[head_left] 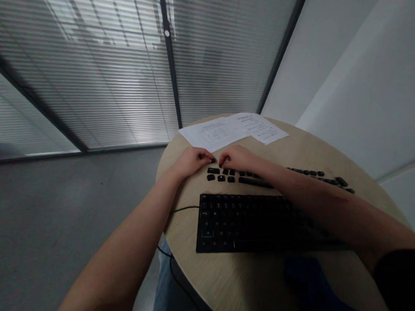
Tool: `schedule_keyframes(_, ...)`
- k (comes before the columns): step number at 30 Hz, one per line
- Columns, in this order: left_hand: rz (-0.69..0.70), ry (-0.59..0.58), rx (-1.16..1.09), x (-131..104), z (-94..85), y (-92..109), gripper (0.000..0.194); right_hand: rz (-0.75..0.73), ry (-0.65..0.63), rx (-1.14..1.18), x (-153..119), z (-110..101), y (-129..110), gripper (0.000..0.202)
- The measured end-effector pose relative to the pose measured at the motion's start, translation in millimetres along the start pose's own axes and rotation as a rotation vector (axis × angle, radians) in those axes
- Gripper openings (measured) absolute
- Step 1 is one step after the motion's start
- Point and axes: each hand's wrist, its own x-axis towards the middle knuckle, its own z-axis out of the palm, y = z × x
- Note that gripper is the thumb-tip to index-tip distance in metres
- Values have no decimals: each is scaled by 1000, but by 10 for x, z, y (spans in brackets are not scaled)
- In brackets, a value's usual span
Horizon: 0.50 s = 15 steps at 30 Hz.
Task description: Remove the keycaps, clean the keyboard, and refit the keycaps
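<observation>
My left hand [193,161] is closed in a pinch at the far left of the table, with a small black keycap [213,160] at its fingertips. Just right of it, my right hand [239,157] pinches another dark keycap [220,165] close to the tabletop. Below the fingers lie several loose keycaps [221,178] in rough rows, among them a long space bar [254,182]. Nearer to me is a black keyboard [232,222] whose keycaps look removed, at least on the visible left side. My right forearm hides part of the keyboard and of the rows.
Two printed paper sheets [213,132] overlap at the back of the round wooden table [197,278]. More loose keycaps [341,181] lie at the right. A cable [184,208] leaves the keyboard leftward. Something dark blue [310,280] sits at the near edge. Blinds [119,86] stand behind.
</observation>
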Motion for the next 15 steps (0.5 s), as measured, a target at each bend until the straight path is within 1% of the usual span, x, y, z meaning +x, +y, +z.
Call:
schedule_keyframes(2,51,37,68,-123,-182,219,15,-20,30,38,5,-9,-8,17)
schedule_keyframes(4,122,22,145,-349,-381,508,15,-40,103,78,-71,-68,-66,14)
schedule_keyframes(6,167,-13,184,-663,-506,799,15,-60,205,118,-275,-143,-183,13)
schedule_keyframes(7,181,-41,190,-839,-517,918,14,-74,250,142,-426,-166,-260,13)
schedule_keyframes(8,187,-46,195,-1016,-491,1009,14,-92,276,168,-603,-169,-344,15)
schedule_keyframes(10,185,-12,202,-1346,-343,1094,13,-150,276,210,-987,-96,-513,17)
schedule_keyframes(12,181,33,197,-1603,-127,1067,13,-244,260,193,-1323,69,-652,15)
schedule_keyframes(13,187,46,195,-1696,-19,1031,13,-284,262,183,-1449,169,-702,14)
schedule_keyframes(15,217,68,203,-1817,157,953,14,-356,277,156,-1597,359,-763,11)
